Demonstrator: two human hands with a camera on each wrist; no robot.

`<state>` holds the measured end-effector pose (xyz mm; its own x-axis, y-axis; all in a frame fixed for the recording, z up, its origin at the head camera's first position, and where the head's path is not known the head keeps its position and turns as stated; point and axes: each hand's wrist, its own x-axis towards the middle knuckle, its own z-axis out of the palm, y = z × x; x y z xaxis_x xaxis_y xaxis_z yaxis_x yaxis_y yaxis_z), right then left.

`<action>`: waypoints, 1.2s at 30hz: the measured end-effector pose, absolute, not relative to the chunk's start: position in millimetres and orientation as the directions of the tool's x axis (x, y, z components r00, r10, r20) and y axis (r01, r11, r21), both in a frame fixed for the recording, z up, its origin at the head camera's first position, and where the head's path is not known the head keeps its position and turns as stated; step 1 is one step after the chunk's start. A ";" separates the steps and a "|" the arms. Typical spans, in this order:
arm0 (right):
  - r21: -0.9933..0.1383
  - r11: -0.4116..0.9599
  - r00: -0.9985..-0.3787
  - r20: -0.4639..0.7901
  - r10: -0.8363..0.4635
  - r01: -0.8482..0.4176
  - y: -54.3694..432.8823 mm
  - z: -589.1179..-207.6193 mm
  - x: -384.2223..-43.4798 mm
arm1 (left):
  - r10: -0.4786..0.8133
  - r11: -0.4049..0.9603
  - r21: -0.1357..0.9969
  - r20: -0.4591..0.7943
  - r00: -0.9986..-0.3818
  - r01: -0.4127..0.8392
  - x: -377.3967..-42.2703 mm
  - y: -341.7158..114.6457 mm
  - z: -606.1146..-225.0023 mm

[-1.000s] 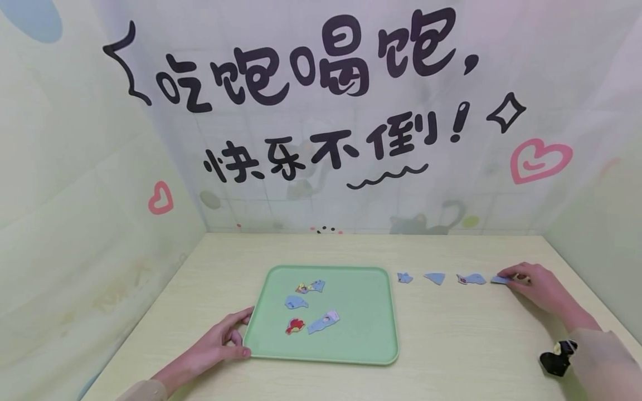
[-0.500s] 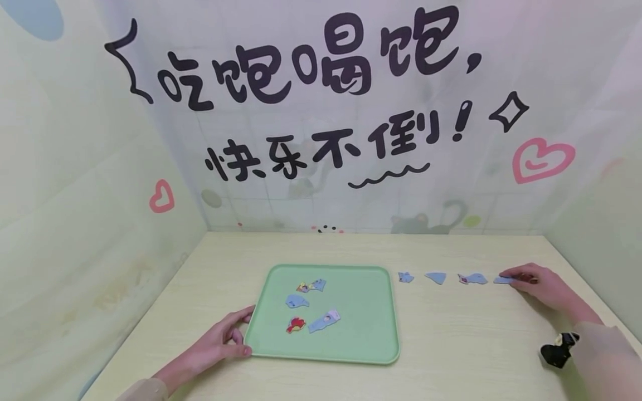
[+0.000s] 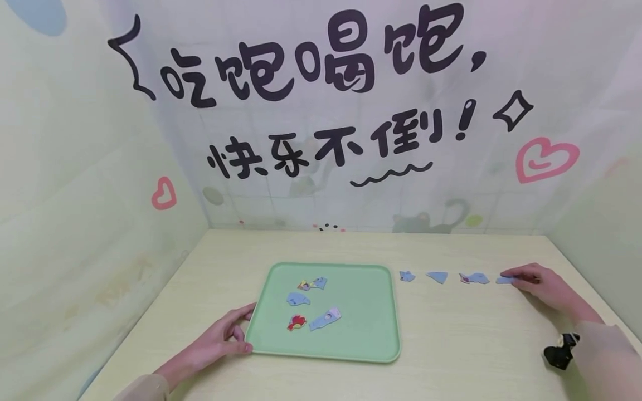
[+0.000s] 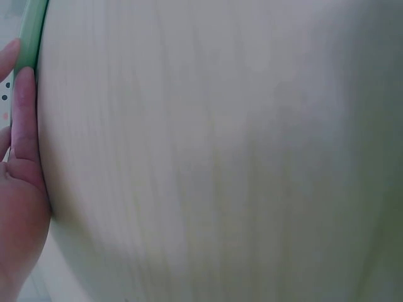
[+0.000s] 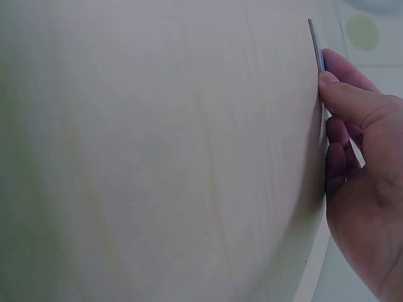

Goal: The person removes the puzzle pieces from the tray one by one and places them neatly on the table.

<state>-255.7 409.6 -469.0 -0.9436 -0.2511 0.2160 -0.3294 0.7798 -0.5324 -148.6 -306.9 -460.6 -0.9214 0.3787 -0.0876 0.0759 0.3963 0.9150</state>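
The right hand (image 3: 541, 288) pinches a blue piece (image 3: 504, 280) (edge-on only from the wrist).

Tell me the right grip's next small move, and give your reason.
Probably open the right grip and leave the blue puzzle piece on the table: it is pinched at its right end, yet already lines up with the row of three pieces beside the green tray.

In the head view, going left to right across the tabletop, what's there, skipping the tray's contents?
Left hand, green tray, notched blue puzzle piece, triangular blue piece, wavy-edged blue piece, pinched blue piece, right hand.
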 end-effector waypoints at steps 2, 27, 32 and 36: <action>-0.535 0.781 -0.945 0.213 -0.246 -0.324 409.4 -469.6 -255.1 | 0.374 0.404 0.912 -0.093 -0.923 0.071 -148.9 -306.6 -460.6; -0.557 0.782 -0.959 0.110 -0.263 -0.279 408.3 -465.5 -254.2 | 0.379 0.408 0.909 -0.085 -0.921 0.084 -149.8 -307.5 -461.6; -0.561 0.782 -0.959 0.090 -0.269 -0.272 408.7 -464.6 -253.8 | 0.382 0.405 0.910 -0.084 -0.920 0.085 -150.0 -307.2 -461.3; -0.567 0.776 -0.957 0.094 -0.273 -0.277 408.0 -464.6 -254.0 | 0.381 0.406 0.910 -0.082 -0.921 0.087 -149.5 -307.5 -461.3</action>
